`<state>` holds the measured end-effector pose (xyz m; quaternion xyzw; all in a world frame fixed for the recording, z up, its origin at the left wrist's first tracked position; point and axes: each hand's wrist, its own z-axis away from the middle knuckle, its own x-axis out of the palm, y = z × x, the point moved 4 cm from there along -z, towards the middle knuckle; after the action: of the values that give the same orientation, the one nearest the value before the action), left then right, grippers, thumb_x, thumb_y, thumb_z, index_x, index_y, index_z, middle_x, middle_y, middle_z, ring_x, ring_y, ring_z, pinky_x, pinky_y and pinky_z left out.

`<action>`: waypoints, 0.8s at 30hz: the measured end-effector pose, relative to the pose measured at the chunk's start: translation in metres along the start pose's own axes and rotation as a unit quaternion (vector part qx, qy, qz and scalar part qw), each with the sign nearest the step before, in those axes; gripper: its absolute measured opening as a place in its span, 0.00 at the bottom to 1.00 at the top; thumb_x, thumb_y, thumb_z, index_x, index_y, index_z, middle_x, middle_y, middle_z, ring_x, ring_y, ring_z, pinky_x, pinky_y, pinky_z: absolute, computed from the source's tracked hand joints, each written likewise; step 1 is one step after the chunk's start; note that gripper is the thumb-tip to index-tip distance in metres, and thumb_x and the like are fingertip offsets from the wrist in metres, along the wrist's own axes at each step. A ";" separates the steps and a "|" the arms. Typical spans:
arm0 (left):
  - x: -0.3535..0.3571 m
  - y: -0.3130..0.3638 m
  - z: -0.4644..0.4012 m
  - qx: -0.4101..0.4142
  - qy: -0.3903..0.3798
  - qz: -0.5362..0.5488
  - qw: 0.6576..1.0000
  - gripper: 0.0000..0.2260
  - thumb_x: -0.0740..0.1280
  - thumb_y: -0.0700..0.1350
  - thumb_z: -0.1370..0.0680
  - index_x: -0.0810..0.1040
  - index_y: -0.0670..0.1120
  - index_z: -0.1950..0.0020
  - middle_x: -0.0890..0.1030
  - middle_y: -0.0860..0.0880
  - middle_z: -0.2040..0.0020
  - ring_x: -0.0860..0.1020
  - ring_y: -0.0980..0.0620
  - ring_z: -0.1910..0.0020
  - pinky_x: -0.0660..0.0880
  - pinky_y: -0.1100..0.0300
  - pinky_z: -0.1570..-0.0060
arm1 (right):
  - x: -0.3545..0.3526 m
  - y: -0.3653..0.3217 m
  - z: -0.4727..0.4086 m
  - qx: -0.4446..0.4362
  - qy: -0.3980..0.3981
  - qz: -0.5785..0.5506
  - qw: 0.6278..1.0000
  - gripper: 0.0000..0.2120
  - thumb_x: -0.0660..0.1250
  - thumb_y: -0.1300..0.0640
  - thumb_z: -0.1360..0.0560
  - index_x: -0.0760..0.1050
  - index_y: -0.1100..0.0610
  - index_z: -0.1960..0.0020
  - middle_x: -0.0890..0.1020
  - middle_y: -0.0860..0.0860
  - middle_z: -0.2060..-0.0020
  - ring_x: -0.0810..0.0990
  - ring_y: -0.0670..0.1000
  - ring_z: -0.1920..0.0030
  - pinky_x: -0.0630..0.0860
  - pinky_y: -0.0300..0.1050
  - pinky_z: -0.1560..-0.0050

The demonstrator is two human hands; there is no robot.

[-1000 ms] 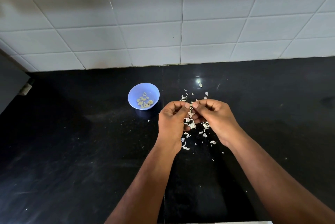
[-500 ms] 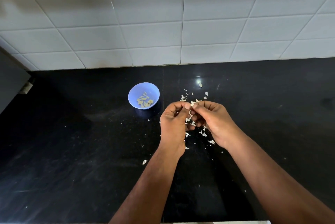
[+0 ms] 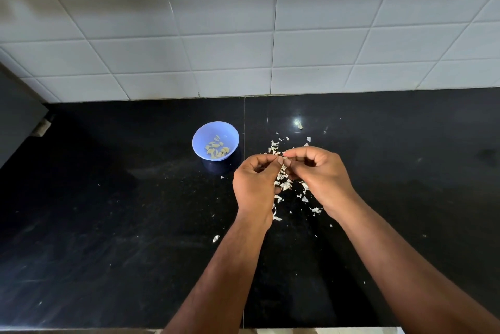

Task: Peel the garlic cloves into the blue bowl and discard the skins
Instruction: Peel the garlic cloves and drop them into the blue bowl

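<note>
Black counter underlies both forearms. The left hand and right hand meet fingertip to fingertip, pinching a small garlic clove above scattered skins. Farther left, the blue bowl holds peeled cloves.

Two bare forearms enter from the bottom edge, with no sleeves reaching the visible part. The left hand and right hand wear no gloves, rings, watch or bands. Short, unpainted nails show on the left fingertips. Both wrists are bare.
</note>
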<state>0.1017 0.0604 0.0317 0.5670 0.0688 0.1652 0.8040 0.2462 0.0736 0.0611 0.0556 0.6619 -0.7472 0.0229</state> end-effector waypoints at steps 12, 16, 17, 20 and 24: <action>0.009 -0.011 0.004 -0.125 -0.097 0.047 0.986 0.04 0.73 0.45 0.18 0.86 0.46 0.47 0.84 0.48 0.57 0.78 0.55 0.58 0.75 0.60 0.67 | -0.006 0.004 -0.007 0.035 -0.056 0.059 0.996 0.04 0.70 0.60 0.18 0.85 0.55 0.47 0.87 0.51 0.59 0.86 0.48 0.58 0.83 0.40 0.55; 0.013 -0.009 0.005 -0.122 -0.120 0.099 0.980 0.05 0.70 0.42 0.17 0.85 0.46 0.50 0.83 0.47 0.57 0.77 0.53 0.60 0.71 0.61 0.67 | 0.002 0.011 -0.003 0.191 -0.090 -0.141 0.967 0.07 0.68 0.62 0.17 0.84 0.63 0.48 0.84 0.55 0.63 0.82 0.49 0.64 0.82 0.39 0.63; 0.014 -0.007 0.005 -0.120 -0.120 0.111 0.979 0.06 0.69 0.42 0.16 0.84 0.47 0.51 0.83 0.48 0.58 0.77 0.54 0.61 0.71 0.61 0.68 | 0.003 0.013 -0.002 0.212 -0.090 -0.171 0.958 0.07 0.68 0.61 0.17 0.84 0.62 0.49 0.84 0.55 0.63 0.82 0.48 0.64 0.81 0.38 0.64; 0.016 -0.004 0.003 -0.109 -0.117 0.117 0.980 0.07 0.66 0.40 0.15 0.81 0.47 0.52 0.82 0.48 0.58 0.77 0.54 0.63 0.72 0.60 0.65 | 0.005 0.016 -0.003 0.222 -0.069 -0.222 0.947 0.07 0.68 0.61 0.17 0.83 0.60 0.50 0.84 0.52 0.62 0.81 0.46 0.64 0.79 0.36 0.66; 0.008 -0.002 -0.004 -0.054 -0.064 0.007 0.996 0.03 0.72 0.42 0.18 0.80 0.45 0.50 0.86 0.49 0.53 0.81 0.57 0.61 0.76 0.59 0.64 | 0.001 0.012 -0.008 0.161 -0.032 -0.215 0.963 0.04 0.68 0.63 0.18 0.82 0.60 0.46 0.85 0.51 0.59 0.82 0.45 0.62 0.78 0.37 0.64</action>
<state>0.1082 0.0659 0.0288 0.5329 0.0046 0.1374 0.8349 0.2472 0.0802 0.0480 -0.1089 0.5282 -0.8325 -0.1269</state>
